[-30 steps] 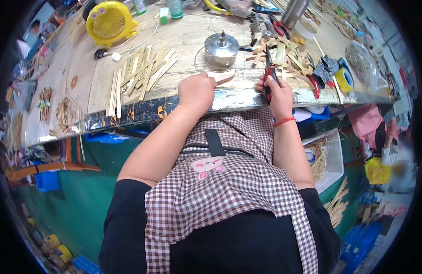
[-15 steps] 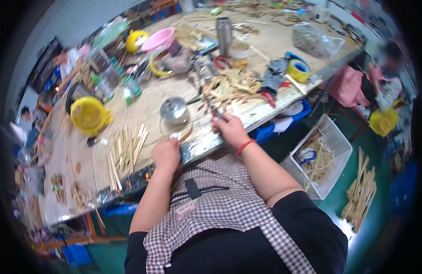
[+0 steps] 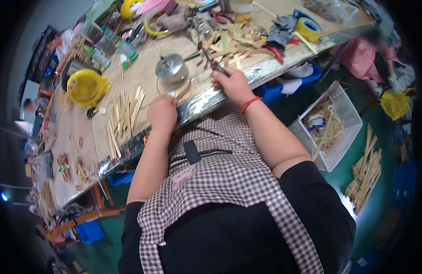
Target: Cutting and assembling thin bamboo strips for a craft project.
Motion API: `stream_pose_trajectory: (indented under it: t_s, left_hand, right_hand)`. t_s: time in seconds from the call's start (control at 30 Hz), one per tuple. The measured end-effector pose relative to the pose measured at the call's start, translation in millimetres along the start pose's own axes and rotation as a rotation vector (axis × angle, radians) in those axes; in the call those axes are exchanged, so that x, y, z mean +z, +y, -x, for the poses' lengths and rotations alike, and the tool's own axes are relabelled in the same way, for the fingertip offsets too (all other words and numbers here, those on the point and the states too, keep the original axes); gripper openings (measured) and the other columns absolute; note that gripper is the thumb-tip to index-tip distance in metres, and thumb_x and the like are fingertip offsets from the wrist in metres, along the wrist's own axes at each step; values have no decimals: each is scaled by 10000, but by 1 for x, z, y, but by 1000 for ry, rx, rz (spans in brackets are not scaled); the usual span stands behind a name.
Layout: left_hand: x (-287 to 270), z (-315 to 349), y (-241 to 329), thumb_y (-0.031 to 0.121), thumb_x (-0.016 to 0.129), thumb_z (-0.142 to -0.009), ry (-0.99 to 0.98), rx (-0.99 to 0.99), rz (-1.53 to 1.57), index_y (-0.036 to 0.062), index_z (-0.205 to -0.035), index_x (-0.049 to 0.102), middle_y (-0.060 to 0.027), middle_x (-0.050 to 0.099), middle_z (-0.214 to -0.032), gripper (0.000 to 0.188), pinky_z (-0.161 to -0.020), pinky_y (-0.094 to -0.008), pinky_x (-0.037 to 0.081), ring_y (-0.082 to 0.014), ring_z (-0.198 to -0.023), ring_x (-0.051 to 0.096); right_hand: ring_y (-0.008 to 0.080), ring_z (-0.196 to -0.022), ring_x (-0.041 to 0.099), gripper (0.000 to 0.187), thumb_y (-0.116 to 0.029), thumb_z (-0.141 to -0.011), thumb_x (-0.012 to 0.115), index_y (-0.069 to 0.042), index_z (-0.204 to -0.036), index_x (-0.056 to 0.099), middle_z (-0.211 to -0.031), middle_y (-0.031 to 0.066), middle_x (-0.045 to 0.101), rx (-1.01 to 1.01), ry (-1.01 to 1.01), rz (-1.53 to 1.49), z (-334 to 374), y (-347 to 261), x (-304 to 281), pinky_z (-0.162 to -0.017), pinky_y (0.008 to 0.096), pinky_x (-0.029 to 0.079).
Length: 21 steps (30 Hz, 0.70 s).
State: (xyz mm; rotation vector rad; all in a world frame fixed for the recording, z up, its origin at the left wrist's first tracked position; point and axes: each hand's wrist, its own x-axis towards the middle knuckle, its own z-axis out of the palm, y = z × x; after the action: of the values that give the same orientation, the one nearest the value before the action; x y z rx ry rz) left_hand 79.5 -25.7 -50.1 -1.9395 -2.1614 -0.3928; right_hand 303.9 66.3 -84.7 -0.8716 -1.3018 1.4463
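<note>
My left hand [image 3: 163, 113] is closed at the table's front edge, pinching a short, curved brown strip [image 3: 184, 91] that looks like bamboo. To its right, my right hand [image 3: 233, 86] is wrapped round a slim tool [image 3: 215, 64] with a black and red handle. The tool's dark shaft points away from me over the tabletop; its exact kind is unclear. Just beyond the strip stands a round silver metal burner-like can [image 3: 172, 68]. Pale flat strips [image 3: 124, 114] lie to the left of my left hand, and a heap of shavings [image 3: 240, 43] lies past the tool.
A yellow fan [image 3: 86, 87] stands at left on the wooden table [image 3: 69, 146]. Red-handled cutters [image 3: 276, 54] and yellow tape [image 3: 308, 29] lie at right. Below are a white bin [image 3: 339, 148] of scraps and a strip bundle [image 3: 364, 173] on the floor. Co-workers sit at both sides.
The view has tipped downward, so the table and its things sit higher in the picture. Both hands keep their grips; the tool's dark shaft shows more clearly.
</note>
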Motion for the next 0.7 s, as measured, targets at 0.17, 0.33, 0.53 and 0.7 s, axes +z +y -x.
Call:
stream_pose_trajectory:
  t_s: [0.17,0.33,0.53,0.7]
  left_hand:
    - [-3,6,2,205,703,-815,21,-2,19,79,-778,700,-98,659,-833,131,-716,-436,514,-313,-818,642]
    - [-4,11,-1,210,704,-814,53,-11,50,83,-781,706,-97,658,-836,131,-714,-436,515,-310,-818,642]
    - [-7,11,-2,219,706,-811,35,-16,32,88,-767,708,-84,656,-820,138,-707,-438,514,-304,-811,643]
    - [-7,10,-1,215,705,-810,42,-9,48,86,-757,703,-84,652,-803,139,-696,-441,515,-307,-800,643]
  right_hand:
    - [133,-701,666,278,-211,-924,642,60,-982,660,-820,91,697,-9,-23,-79,1,-3,-1,-661,271,540]
    - [131,-705,665,288,-223,-927,646,61,-970,656,-821,90,697,2,-23,-70,6,-5,4,-663,272,537]
    - [129,-714,664,283,-224,-927,646,54,-975,656,-821,85,696,0,-33,-21,7,-7,5,-667,274,536]
    - [128,-715,663,274,-213,-926,641,54,-987,658,-820,83,695,-5,-25,-34,8,-8,3,-670,272,536]
